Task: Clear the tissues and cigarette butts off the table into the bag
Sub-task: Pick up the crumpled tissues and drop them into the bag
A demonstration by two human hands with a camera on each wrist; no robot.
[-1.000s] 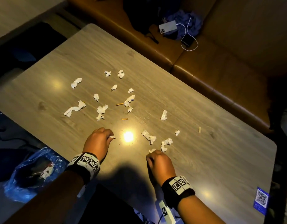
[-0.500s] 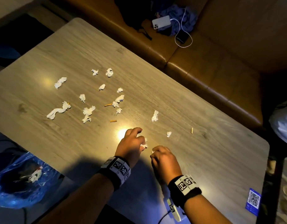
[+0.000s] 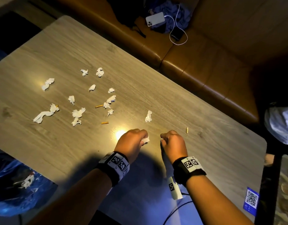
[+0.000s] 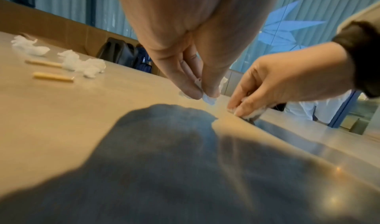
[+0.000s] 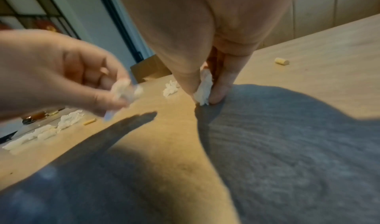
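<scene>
Both hands sit side by side at the near middle of the wooden table (image 3: 197,101). My left hand (image 3: 133,142) pinches crumpled white tissue (image 3: 145,140) just above the tabletop; the same wad (image 4: 207,98) shows at its fingertips in the left wrist view. My right hand (image 3: 173,141) pinches another tissue wad (image 5: 203,89) against the table. Several loose tissue scraps (image 3: 77,113) and a cigarette butt (image 3: 104,122) lie to the left. A lone tissue (image 3: 148,116) and a short butt (image 3: 187,130) lie just beyond the hands. The blue plastic bag (image 3: 13,184) sits below the table's left edge.
A brown leather bench (image 3: 205,62) runs along the table's far side, carrying a phone (image 3: 155,19) on a white cable and dark bags. A blue QR sticker (image 3: 251,198) marks the near right corner. A white bundle (image 3: 281,124) lies off the right end.
My left hand swung right from near the light glare and picked up tissue beside the right hand. The right hand moved forward over the small scrap. The tissues near the hands are gone from the table.
</scene>
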